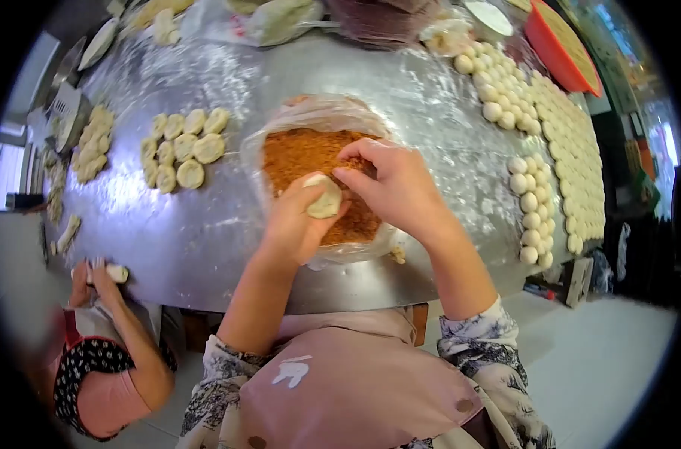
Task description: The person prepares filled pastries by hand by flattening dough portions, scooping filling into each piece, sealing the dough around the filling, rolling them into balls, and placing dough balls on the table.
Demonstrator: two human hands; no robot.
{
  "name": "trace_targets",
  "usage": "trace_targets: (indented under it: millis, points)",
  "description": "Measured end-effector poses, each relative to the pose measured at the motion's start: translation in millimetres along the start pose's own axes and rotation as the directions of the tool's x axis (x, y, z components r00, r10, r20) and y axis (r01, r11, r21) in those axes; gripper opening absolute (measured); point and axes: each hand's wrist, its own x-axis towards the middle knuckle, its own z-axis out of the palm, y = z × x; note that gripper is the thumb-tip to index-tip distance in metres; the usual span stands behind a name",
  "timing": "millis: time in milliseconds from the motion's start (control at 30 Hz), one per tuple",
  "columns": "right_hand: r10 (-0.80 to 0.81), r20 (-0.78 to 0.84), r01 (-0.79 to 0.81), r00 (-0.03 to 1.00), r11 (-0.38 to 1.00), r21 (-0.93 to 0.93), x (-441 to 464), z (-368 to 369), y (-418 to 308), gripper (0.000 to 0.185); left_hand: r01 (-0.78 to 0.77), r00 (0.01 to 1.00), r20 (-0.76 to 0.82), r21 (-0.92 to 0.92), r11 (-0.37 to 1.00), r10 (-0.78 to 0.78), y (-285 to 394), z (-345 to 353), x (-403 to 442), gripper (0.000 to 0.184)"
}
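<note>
In front of me a clear plastic bag lies open, full of crumbly orange-brown filling [295, 156]. My left hand [292, 224] is over its near side, gripping a small flattened dough round [324, 197] between thumb and fingers. Just right of it, above the filling, my right hand [393, 176] has its thumb and fingertips pinched together on a bit of the filling. The fingertips are close to the dough round; whether they touch it I cannot tell.
Flat dough rounds [184, 147] lie to the left. Rows of dough balls [531, 213] and pressed dough pieces [576, 161] line the right side. A red basin [561, 45] stands at the back right. At lower left, a co-worker's hands [93, 278] press a dough roll [117, 274].
</note>
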Motion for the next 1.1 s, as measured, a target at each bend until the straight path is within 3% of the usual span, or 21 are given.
trace_targets:
  millis: [33, 167, 300, 500, 600, 700, 800, 1000, 1100]
  points:
    - [-0.05, 0.007, 0.05, 0.999, 0.999, -0.018, -0.9, 4.1, -2.9, 0.023, 0.02, 0.997, 0.08, -0.031, 0.999, -0.017, 1.7, -1.5, 0.2, 0.031]
    - [-0.175, 0.037, 0.178, 0.984, 0.979, -0.1, -1.3, 16.8, -9.2, 0.024, 0.038, 0.996, 0.086, -0.147, 0.988, -0.025, 11.9, 16.6, -8.0, 0.035]
    - [-0.294, 0.017, 0.293, 0.956, 0.944, -0.149, -3.2, 26.4, -7.4, 0.03, -0.101, 0.995, -0.008, -0.004, 0.995, 0.101, 9.7, 20.5, -11.6, 0.034]
    - [-0.177, 0.078, 0.186, 0.981, 0.973, -0.137, -9.7, 17.1, -7.7, 0.031, -0.07, 0.995, -0.077, -0.084, 0.994, 0.063, 2.5, 12.8, -5.2, 0.032]
    - [-0.279, 0.019, 0.278, 0.96, 0.947, -0.158, -8.7, 26.6, 4.7, 0.029, -0.038, 0.999, 0.021, -0.008, 0.999, 0.038, 2.1, 16.5, -8.8, 0.029]
    - [-0.283, -0.028, 0.276, 0.959, 0.948, -0.158, -10.0, 30.3, 5.4, 0.024, -0.06, 0.998, 0.025, 0.096, 0.994, 0.058, -1.3, 12.8, -5.5, 0.028]
    - [-0.109, -0.033, 0.111, 0.993, 0.992, 0.067, -14.6, 25.0, 1.3, 0.017, -0.075, 0.997, -0.026, 0.119, 0.99, 0.078, 1.9, 17.4, -10.5, 0.033]
    - [-0.229, -0.104, 0.228, 0.968, 0.973, -0.016, -11.6, 26.9, 5.2, 0.013, -0.061, 0.997, -0.037, 0.096, 0.994, 0.064, -0.4, 17.4, -7.3, 0.031]
    - [-0.157, -0.063, 0.159, 0.986, 0.987, 0.036, -11.7, 28.9, 6.7, 0.011, -0.091, 0.991, -0.093, 0.087, 0.992, 0.1, 0.3, 20.6, -10.9, 0.029]
